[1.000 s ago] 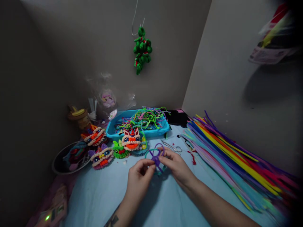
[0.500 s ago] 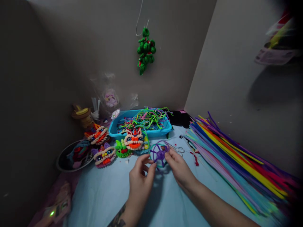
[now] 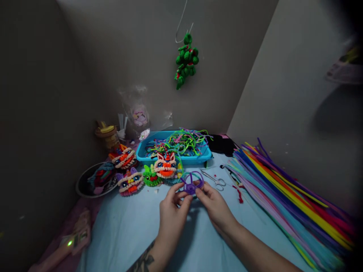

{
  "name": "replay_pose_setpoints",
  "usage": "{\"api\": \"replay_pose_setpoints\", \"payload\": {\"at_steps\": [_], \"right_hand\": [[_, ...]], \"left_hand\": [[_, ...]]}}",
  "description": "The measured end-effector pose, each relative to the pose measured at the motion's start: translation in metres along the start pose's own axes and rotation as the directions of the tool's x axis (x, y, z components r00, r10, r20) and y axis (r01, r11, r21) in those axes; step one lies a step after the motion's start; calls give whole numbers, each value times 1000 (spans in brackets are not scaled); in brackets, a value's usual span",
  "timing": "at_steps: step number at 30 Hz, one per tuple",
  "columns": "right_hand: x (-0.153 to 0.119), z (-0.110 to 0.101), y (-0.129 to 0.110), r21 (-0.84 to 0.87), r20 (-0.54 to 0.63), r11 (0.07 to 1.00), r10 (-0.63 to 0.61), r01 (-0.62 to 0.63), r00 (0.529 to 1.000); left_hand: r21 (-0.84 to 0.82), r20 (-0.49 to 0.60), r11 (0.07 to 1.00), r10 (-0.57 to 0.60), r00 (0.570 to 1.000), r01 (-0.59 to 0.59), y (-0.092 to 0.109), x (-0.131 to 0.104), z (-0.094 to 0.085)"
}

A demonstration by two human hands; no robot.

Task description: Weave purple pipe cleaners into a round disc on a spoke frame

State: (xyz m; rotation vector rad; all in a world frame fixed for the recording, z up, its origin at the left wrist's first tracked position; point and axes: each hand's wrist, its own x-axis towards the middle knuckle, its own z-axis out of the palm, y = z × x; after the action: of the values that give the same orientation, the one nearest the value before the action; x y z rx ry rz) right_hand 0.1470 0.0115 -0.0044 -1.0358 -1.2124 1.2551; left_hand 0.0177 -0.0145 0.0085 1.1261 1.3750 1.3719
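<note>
Between my hands, above the blue-covered table, is a purple pipe-cleaner frame (image 3: 190, 187) with curved spokes and a thin teal strand at its rim. My left hand (image 3: 174, 206) pinches its left side between thumb and fingers. From the other side my right hand (image 3: 212, 200) grips it, thumb on the front and fingers curled behind. Small scissors (image 3: 214, 180) lie just beyond my right hand. Past my left hand sit several fuzzy lion-head figures, the nearest an orange and cream one (image 3: 165, 166), with a green one (image 3: 151, 176) beside it.
A blue tray (image 3: 195, 160) of tangled pipe-cleaner pieces stands at the back. Long coloured pipe cleaners (image 3: 286, 192) fan out on the right. A round bowl (image 3: 82, 185) and a glue gun (image 3: 75, 240) with a green light are at the left. A green ornament (image 3: 186, 60) hangs on the wall.
The purple frame has tilted, its spoked face turning more edge-on and upward. My left fingers have closed in on it, and my hands are nearer each other. The view has shifted slightly left.
</note>
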Motion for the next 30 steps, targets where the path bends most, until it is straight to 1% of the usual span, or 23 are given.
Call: {"api": "replay_pose_setpoints", "payload": {"at_steps": [2, 5, 7, 15, 18, 22, 24, 25, 27, 29, 30], "right_hand": [[-1, 1, -1, 6, 25, 1000, -7, 7, 1000], [-4, 4, -3, 26, 58, 1000, -13, 11, 998], [-5, 5, -4, 31, 50, 999, -15, 13, 999], [-7, 5, 0, -50, -61, 997, -62, 59, 996], [-7, 4, 1, -43, -58, 997, -60, 57, 997], [-7, 3, 2, -27, -1, 999, -43, 43, 999], [-6, 2, 4, -41, 5, 998, -45, 45, 999], [-5, 0, 5, -46, -13, 998, -45, 44, 999], [-2, -3, 8, -31, -99, 999, -25, 22, 995], [3, -8, 9, 14, -200, 1000, 27, -25, 979], [5, -10, 9, 38, -226, 998, 57, -50, 973]], "left_hand": [[-41, -24, 999, -12, 1000, 11, 1, -1, 1], [-46, -77, 999, 9, 997, -13, 3, -2, 2], [-44, -93, 999, 16, 996, -20, 4, -2, 2], [-128, -36, 990, -55, 998, 50, 4, 1, 2], [-145, -27, 986, -84, 996, 79, 6, 1, 3], [-176, -9, 979, -108, 994, 105, 8, 1, 3], [-196, -8, 974, -115, 993, 111, 7, 2, 2], [-205, -13, 972, -116, 993, 111, 7, 3, 0], [-220, -32, 969, -120, 992, 110, 8, 6, -3], [-237, -40, 965, -129, 991, 116, 10, 9, -7], [-250, -32, 960, -136, 990, 124, 11, 11, -8]]}}
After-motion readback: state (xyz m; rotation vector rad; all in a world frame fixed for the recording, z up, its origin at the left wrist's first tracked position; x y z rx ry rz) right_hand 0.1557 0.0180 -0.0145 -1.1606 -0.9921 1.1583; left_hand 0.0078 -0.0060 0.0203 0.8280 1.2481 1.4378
